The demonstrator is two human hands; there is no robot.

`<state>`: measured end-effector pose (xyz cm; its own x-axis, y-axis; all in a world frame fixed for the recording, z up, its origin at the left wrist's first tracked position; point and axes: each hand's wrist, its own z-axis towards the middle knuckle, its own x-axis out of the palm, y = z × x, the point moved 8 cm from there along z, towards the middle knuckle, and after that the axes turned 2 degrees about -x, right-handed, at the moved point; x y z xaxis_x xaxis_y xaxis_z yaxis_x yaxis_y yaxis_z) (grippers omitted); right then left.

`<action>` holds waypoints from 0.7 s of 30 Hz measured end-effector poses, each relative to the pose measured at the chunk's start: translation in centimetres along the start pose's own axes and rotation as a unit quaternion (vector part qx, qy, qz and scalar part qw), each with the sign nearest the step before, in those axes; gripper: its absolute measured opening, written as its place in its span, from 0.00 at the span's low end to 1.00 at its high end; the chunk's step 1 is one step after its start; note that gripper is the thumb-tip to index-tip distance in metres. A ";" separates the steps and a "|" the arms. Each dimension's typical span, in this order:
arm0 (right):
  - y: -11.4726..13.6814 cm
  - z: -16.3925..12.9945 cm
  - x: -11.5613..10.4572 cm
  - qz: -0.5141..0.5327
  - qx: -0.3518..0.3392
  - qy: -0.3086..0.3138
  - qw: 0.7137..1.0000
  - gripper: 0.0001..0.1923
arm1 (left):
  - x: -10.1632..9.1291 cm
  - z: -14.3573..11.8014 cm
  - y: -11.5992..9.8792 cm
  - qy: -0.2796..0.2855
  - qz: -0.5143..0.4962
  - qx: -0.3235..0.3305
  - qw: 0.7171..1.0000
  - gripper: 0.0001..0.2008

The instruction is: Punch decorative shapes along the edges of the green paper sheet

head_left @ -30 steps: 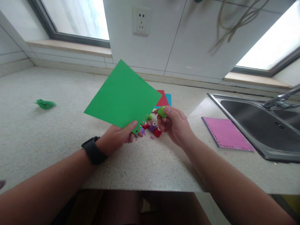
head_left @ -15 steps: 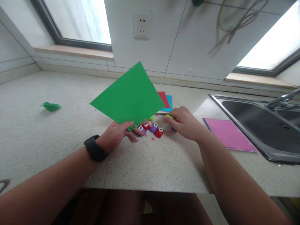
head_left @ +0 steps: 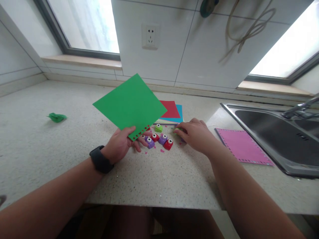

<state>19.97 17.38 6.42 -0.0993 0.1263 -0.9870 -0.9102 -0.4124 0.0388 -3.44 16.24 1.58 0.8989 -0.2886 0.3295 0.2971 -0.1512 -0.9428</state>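
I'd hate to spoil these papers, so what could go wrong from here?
The green paper might bend or tear, as the left hand pinches it near one corner beside the punched holes. The pink paper lies beside the sink and could get splashed. The loose pink scraps around the paper punches might scatter if brushed.

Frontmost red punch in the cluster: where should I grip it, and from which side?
Pinch the red punch by its body, likely best from the front right. Its white button faces up on the squat body, leaving the sides to grip; bare counter lies front right, while a purple punch crowds its left.
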 end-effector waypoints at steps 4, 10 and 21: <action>0.1 -0.1 0.0 -0.013 -0.002 -0.005 1.000 0.17 | -0.5 0.0 -0.4 -0.018 -0.011 0.021 1.000 0.24; -0.1 -0.2 -0.2 -0.032 0.008 -0.030 0.999 0.16 | -0.7 -0.1 -0.4 -0.045 -0.014 0.026 0.999 0.21; 4.2 -0.9 -1.2 0.091 -0.144 0.018 0.985 0.26 | -0.4 0.0 -0.2 -0.039 0.007 0.006 0.999 0.18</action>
<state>16.64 14.66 7.62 -0.2303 -0.0033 -0.9731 -0.7263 -0.6649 0.1741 -3.88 16.35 1.66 0.9253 -0.2152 0.3123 0.2880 -0.1370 -0.9478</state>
